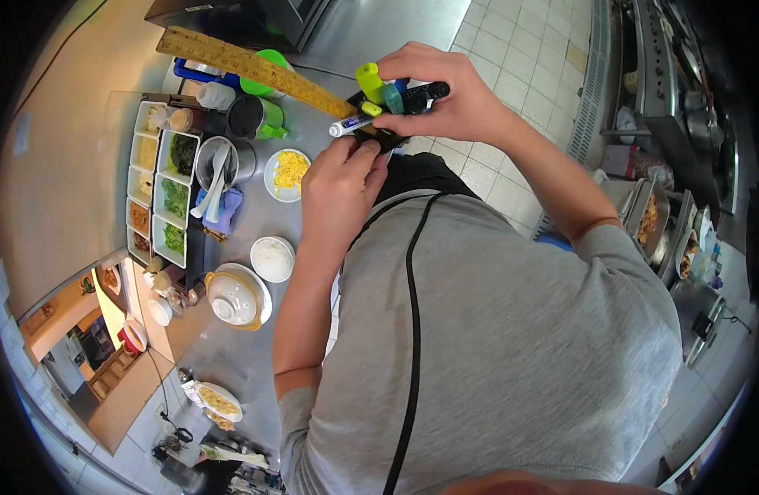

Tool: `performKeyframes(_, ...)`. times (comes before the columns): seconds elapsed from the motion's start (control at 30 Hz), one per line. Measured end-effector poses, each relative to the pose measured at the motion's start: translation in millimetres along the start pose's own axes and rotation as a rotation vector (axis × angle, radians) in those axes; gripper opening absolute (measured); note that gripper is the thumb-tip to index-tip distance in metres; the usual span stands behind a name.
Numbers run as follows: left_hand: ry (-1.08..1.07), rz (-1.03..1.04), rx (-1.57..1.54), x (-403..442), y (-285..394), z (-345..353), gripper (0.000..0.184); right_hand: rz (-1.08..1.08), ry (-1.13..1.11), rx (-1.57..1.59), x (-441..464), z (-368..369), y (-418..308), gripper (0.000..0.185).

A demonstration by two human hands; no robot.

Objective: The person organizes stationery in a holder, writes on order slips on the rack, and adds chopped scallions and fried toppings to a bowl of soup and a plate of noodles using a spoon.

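My right hand [462,95] is closed around a bunch of pens: a yellow-green highlighter [369,80], a teal-capped pen [393,97], a black marker [427,94] and a white marker [346,126]. A long, worn yellow ruler [256,70] reaches from the bunch toward the upper left. Just below, the fingers of my left hand [342,181] curl against a dark item under the pens; its kind is hidden. A bowl of shredded yellow food [289,174] stands beside my left hand.
On the steel counter [252,219] are a bowl of white rice [272,259], a lidded pot [234,299], a metal container with white utensils [223,165] and a green-handled jug [256,118]. White ingredient trays [172,198] line the wall. Cooking equipment [685,91] stands across the tiled floor.
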State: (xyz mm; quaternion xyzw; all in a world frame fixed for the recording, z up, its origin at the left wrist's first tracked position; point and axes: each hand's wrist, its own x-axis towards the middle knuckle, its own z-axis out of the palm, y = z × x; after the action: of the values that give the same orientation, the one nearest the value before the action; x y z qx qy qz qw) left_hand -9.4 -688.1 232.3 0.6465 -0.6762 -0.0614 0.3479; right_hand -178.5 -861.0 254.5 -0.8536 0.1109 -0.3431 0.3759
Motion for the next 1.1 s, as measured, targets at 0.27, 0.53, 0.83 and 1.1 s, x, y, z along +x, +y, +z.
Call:
performKeyframes(0.27,0.01,0.037,0.16,-4.2,-3.7,-2.7,0.025,0.03,-0.03,0.158,2.8,5.3,13.3,0.042)
performKeyframes(0.53,0.099,0.062,0.219,-7.0,-12.7,-5.4,0.028,-0.11,-0.011,0.142,14.6,0.3,7.3,0.036)
performKeyframes(0.83,0.141,0.036,0.189,-18.9,-20.8,-3.0,0.029,-0.11,-0.026,0.139,28.9,8.8,-2.1,0.033)
performKeyframes(1.1,0.155,-0.033,0.183,-21.0,-22.0,-2.9,0.029,-0.084,-0.026,0.163,34.6,23.7,14.7,0.037)
